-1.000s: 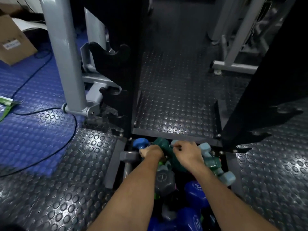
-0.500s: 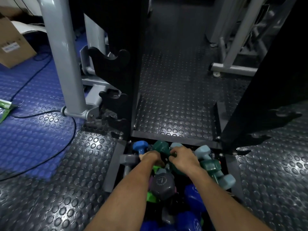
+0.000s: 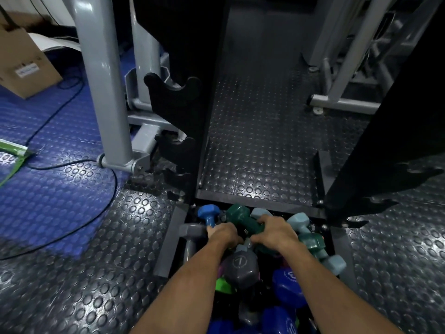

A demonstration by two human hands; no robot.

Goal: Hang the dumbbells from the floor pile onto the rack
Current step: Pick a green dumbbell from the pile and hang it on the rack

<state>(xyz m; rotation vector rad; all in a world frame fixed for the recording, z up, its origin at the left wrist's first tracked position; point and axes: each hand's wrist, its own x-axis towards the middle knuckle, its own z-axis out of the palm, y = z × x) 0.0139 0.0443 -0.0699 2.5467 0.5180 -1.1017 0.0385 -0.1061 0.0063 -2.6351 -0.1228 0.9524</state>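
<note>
Floor: studded rubber matting [image 3: 260, 131], dark grey around me, blue [image 3: 48, 179] to the far left, its raised round dots shining under the light.
Rack: black steel uprights [image 3: 183, 97] with rounded, notched cradles on the left one; another black upright [image 3: 397, 116] slants up on the right.
Rack base: a low black frame [image 3: 260, 203] on the floor; its near bay holds the pile, the far bay shows bare matting.
Pile: hex-ended dumbbells, smooth and glossy; a blue one [image 3: 209, 213] at the far left, pale teal ones [image 3: 298, 221] right, a grey one marked 7 [image 3: 240, 266] near me, big blue ones [image 3: 289, 285] nearest.
My left hand [image 3: 222, 233]: curled down into the pile beside the blue dumbbell's handle; what my fingers have closed on, I cannot tell.
My right hand [image 3: 274, 231]: wrapped closed around the handle of the dark green dumbbell [image 3: 243, 216], which lies atop the pile's far end.
Room: open matting beyond the frame's far bar, between the uprights.
Left edge: grey machine post [image 3: 103, 92], black cable [image 3: 72, 162], cardboard box [image 3: 26, 66].
</note>
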